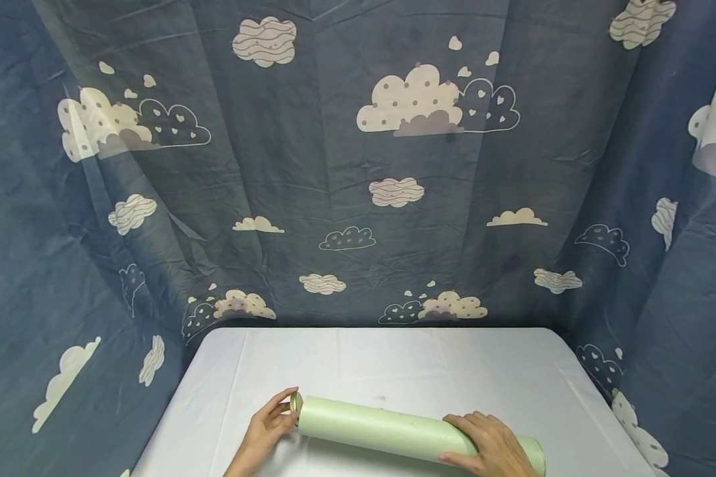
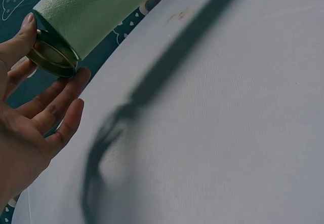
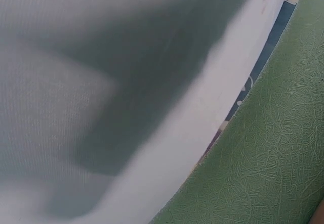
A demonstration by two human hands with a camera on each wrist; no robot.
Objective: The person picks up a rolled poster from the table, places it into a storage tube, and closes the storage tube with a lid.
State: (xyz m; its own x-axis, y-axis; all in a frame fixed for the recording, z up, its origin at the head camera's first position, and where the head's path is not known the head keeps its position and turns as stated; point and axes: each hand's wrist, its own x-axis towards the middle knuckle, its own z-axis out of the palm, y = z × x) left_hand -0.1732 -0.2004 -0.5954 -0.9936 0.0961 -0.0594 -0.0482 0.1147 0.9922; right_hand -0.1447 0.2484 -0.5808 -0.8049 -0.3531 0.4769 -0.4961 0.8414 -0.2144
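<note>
A long light green tube with a creased, leathery-looking surface is held lengthwise over the white table, its right end a little nearer. At its left end is a round gold metal lid, which stands tilted against the tube's mouth in the left wrist view. My left hand pinches this lid by its rim between thumb and fingers. Near the other end my right hand grips the tube from above. In the right wrist view the tube fills the right side, and nearly all of that hand is hidden.
A white-covered table with rounded far corners lies below. Dark blue curtain with a cloud print surrounds it at the back and both sides. A small brownish stain marks the cover, and shadows of the tube and hands fall across it.
</note>
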